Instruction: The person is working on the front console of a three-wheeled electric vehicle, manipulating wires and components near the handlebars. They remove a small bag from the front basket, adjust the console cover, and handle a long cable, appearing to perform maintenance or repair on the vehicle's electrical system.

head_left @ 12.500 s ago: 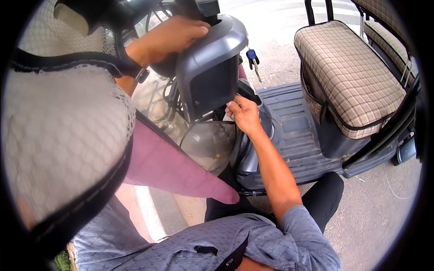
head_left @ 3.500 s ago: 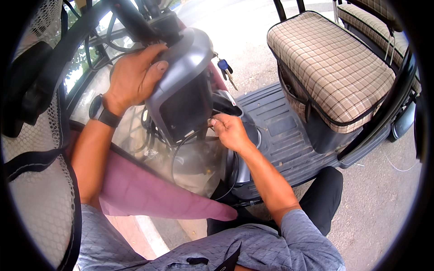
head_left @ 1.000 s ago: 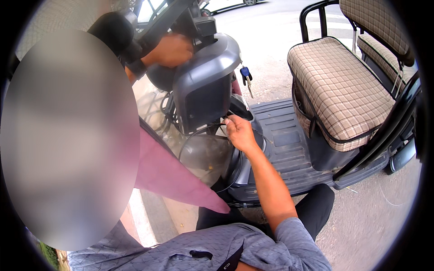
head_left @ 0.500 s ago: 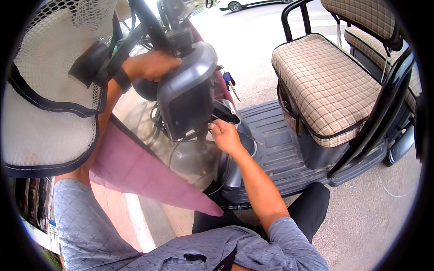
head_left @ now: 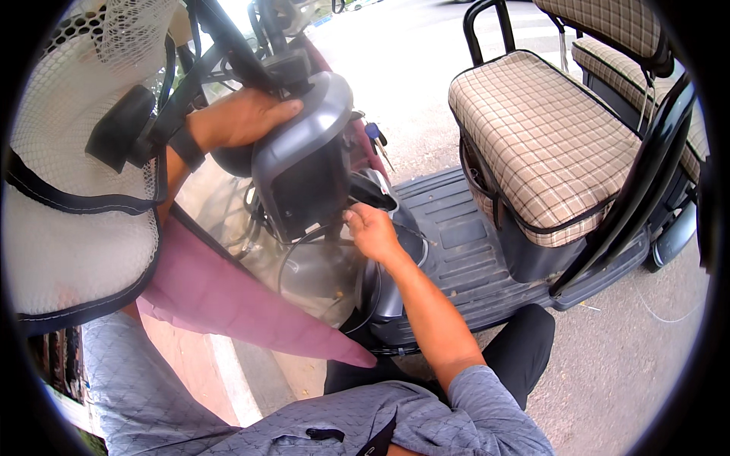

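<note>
My left hand (head_left: 242,120) grips the upper left side of a grey plastic housing (head_left: 308,106) on the vehicle's steering column, with its thumb on top and other fingers partly hidden. My right hand (head_left: 369,228) pinches a thin dark cable (head_left: 327,232) at the housing's lower right corner; the exact point held is small. The housing has a dark recessed panel (head_left: 300,194). Keys (head_left: 378,140) with a blue part hang from its right side, and loops of cable lie below it.
A plaid cushioned seat (head_left: 544,137) with black rails is at the right, above a ribbed floorboard (head_left: 464,235). A white mesh hood (head_left: 76,258) and a pink-purple panel (head_left: 228,300) fill the left. Pavement (head_left: 608,357) and road lie around the vehicle.
The view has shifted, with the mesh hood and seat appearing in slightly different places. My left hand has moved a little around the housing's top; my right hand stays pinched at the lower corner.
</note>
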The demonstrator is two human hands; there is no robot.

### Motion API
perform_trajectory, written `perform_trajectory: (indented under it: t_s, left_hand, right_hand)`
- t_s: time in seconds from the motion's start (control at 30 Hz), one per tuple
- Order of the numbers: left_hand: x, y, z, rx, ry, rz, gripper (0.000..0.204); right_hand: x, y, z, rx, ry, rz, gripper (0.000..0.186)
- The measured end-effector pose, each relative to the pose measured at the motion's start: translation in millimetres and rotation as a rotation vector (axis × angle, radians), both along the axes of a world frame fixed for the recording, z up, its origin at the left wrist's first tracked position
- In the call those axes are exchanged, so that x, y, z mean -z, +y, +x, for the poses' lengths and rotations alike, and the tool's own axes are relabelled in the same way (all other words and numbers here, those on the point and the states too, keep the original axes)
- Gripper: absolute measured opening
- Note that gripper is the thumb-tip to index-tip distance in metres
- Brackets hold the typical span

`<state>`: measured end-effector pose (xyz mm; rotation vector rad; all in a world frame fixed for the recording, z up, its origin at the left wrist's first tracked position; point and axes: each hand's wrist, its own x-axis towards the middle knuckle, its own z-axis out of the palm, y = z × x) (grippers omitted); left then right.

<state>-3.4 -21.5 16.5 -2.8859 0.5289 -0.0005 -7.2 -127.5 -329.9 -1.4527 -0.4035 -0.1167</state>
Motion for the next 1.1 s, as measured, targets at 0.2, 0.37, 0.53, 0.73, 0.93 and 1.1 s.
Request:
perform_trajectory:
  t_s: [0.2,0.37,0.53,0.73,0.93,1.1]
  left_hand:
    - [-3.5,-4.0,-0.9,-0.085,-0.042,0.132,0.081]
    - [5.3,7.2,-1.8,-0.016,-0.022,0.072,0.087]
    - [15.4,14.6,-9.8,0.020,-0.086,-0.085,0.067]
    - [26.0,41.0,-4.6,0.126,-0.160,-0.272,0.032]
    - [33.2,39.0,-4.5,-0.087,-0.168,-0.597,0.028]
    - [33.2,22.7,2.1,-0.258,-0.255,-0.589,0.033]
  right_hand:
    - [6.1,2.2,3.2,-0.008,0.013,0.057,0.022]
    - [-1.9,-0.5,-5.0,0.023,0.024,0.008,0.021]
    - [-1.0,1.9,-5.5,0.041,0.000,0.048,0.021]
    - [-2.9,14.7,7.9,0.044,-0.028,0.124,0.021]
    - [4.2,10.2,3.9,0.019,0.066,0.153,0.021]
    - [6.9,15.4,5.5,0.030,0.053,0.182,0.021]
